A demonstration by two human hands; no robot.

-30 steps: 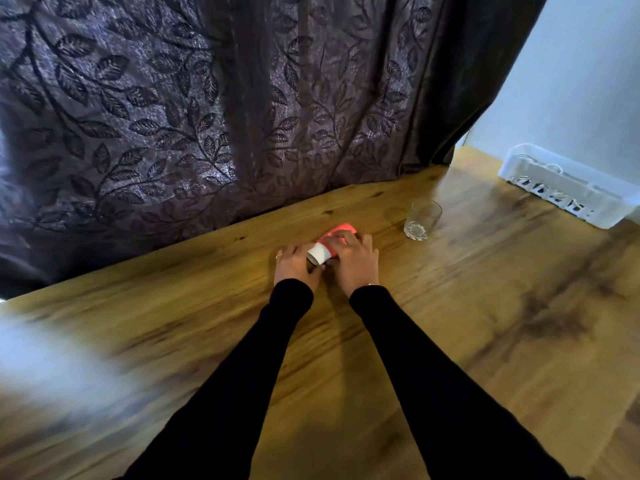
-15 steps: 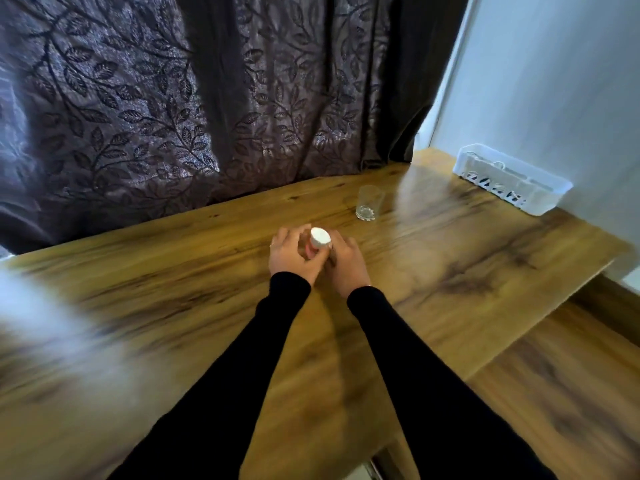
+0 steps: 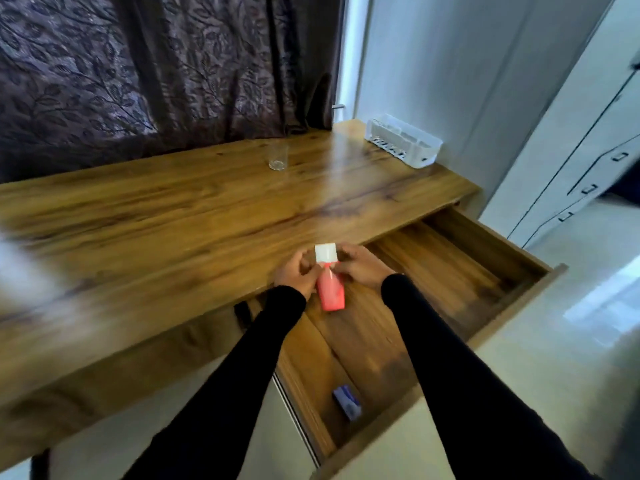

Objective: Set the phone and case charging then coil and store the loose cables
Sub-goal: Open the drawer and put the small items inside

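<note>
A red-pink oblong item [image 3: 331,294] with a white block [image 3: 326,252] at its top end, most likely a charger plug or cable bundle though the blur leaves that uncertain, is held over the open drawer [image 3: 450,271], just past the front edge of the wooden surface [image 3: 173,216]. The left hand [image 3: 298,277] has its fingers closed on the upper part of the red-pink piece, and the right hand [image 3: 362,266] has its fingers curled against the white block from the other side; the two-handed hold probably keeps the parts together while they are brought to the drawer for storage. The drawer is pulled well out, which gives a clear drop zone below the hands. A small blue-and-white object [image 3: 347,402] lies near the drawer's front corner, well apart from the held item. On the surface stand a clear glass [image 3: 278,156] near the dark leaf-patterned curtain [image 3: 156,71] and a white plastic basket [image 3: 405,142] by the wall, both far from the hands. No phone can be made out.
</note>
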